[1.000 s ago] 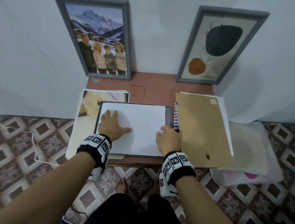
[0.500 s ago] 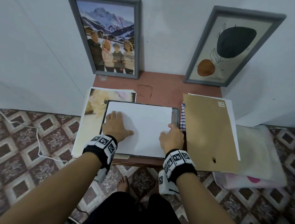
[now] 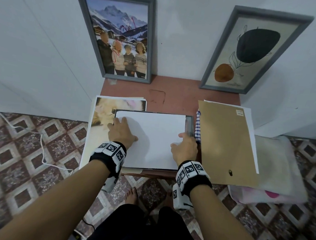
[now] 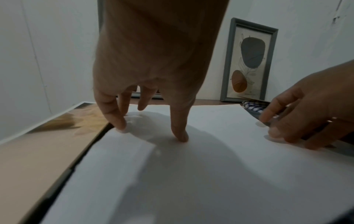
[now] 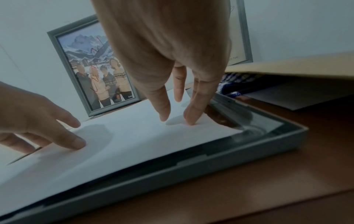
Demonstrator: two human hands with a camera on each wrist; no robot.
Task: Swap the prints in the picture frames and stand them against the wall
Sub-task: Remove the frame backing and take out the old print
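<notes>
Right hand nearer smooth sheet's edge

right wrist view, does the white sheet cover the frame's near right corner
No, the white sheet stops short of that corner, leaving a strip of the grey frame and its inner glass uncovered beside the right hand's fingertips.

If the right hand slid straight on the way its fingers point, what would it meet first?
The right hand points away from the person, along the right edge of the white sheet. Sliding on, it would probably first meet the far rim of the open grey frame under the sheet, then bare tabletop; depth is uncertain.
</notes>
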